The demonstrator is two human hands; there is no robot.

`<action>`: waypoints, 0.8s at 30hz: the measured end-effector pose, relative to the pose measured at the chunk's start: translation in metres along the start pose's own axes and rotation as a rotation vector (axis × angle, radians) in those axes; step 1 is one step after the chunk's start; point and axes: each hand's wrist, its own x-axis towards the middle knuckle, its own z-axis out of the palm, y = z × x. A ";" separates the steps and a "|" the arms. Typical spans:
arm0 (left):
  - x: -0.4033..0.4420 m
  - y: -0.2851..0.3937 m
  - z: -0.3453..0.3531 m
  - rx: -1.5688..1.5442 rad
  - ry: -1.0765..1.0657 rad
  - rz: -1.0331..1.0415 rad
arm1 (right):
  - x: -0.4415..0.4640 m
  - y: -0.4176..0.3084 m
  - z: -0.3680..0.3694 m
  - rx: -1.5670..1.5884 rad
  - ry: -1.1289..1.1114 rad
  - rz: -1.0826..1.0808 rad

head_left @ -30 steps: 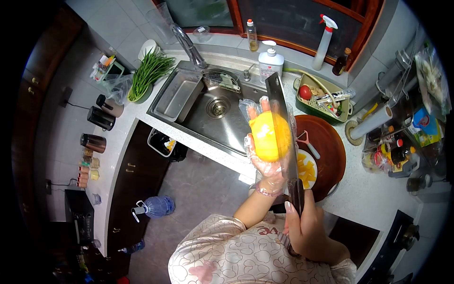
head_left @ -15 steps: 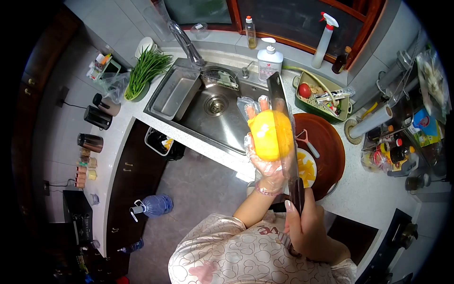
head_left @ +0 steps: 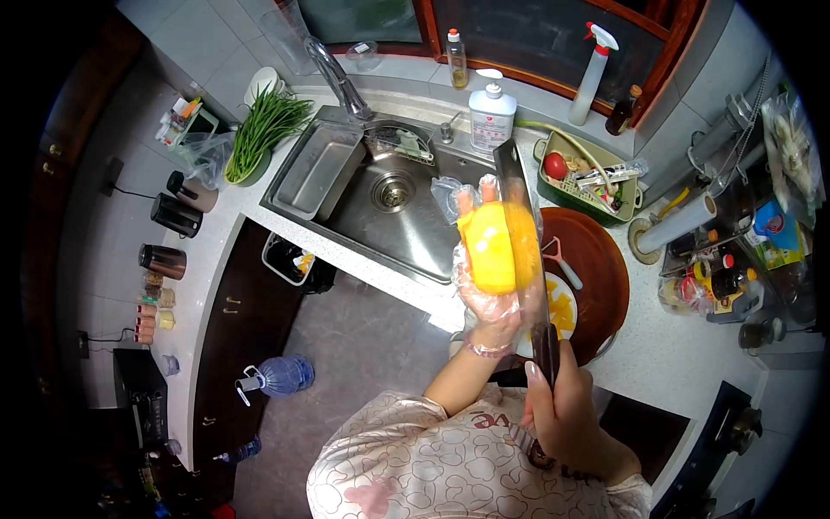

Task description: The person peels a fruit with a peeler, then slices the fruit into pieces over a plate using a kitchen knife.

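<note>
My left hand (head_left: 486,313), in a clear plastic glove, cradles a yellow, peeled fruit that looks like a mango (head_left: 489,251). My right hand (head_left: 562,406) is bare and wraps round the dark handle of a kitchen knife (head_left: 541,346). The broad blade stands along the right side of the mango and mirrors its yellow; whether it cuts into the flesh I cannot tell. Under and right of the knife, a white plate (head_left: 571,285) with yellow pieces (head_left: 562,313) rests on a round brown cutting board (head_left: 605,259). A peeler (head_left: 566,266) lies there too, beside the plate.
A steel sink (head_left: 354,221) with a tap (head_left: 339,82) lies ahead to the left. Green vegetables (head_left: 264,134) stand left of it. A green basket (head_left: 588,201) sits behind the board, near a soap bottle (head_left: 493,117). A bin (head_left: 278,270) is below the counter.
The knife's blade has shifted slightly to the right at its tip and hides the mango's right side a little differently. Both hands keep their holds.
</note>
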 end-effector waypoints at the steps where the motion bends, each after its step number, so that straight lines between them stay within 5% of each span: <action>1: 0.000 -0.001 0.000 0.015 -0.013 0.003 | 0.000 0.001 0.000 0.010 0.001 0.008; 24: 0.002 -0.003 0.003 0.147 0.152 -0.032 | 0.019 0.016 -0.010 0.014 0.003 0.113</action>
